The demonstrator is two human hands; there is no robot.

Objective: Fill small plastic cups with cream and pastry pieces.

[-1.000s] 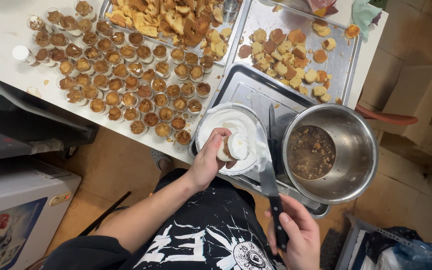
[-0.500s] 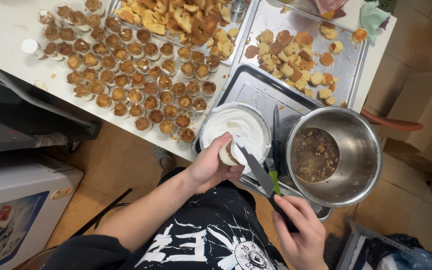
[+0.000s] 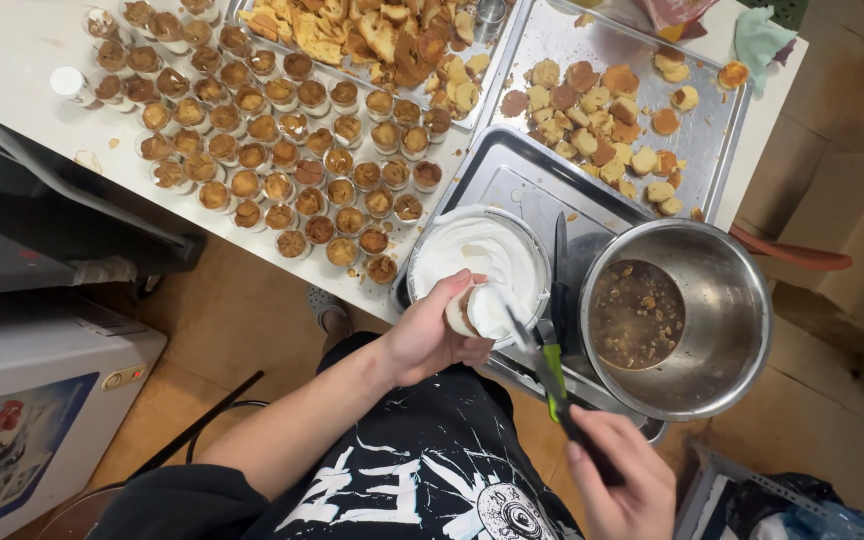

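From my feed the left hand (image 3: 430, 340) had its grip clamped on a small cream-covered cake round (image 3: 479, 310) over the bowl of white cream (image 3: 477, 252), while the right hand (image 3: 620, 480) gripped a green-handled knife (image 3: 542, 358), blade against the round, beside the steel bowl (image 3: 727, 320).

Steel bowl (image 3: 697, 320) and trays (image 3: 712, 150) shiny metal, cream (image 3: 477, 255) glossy white, knife handle (image 3: 552, 375) green plastic, worktop (image 3: 12, 60) smooth matt white.
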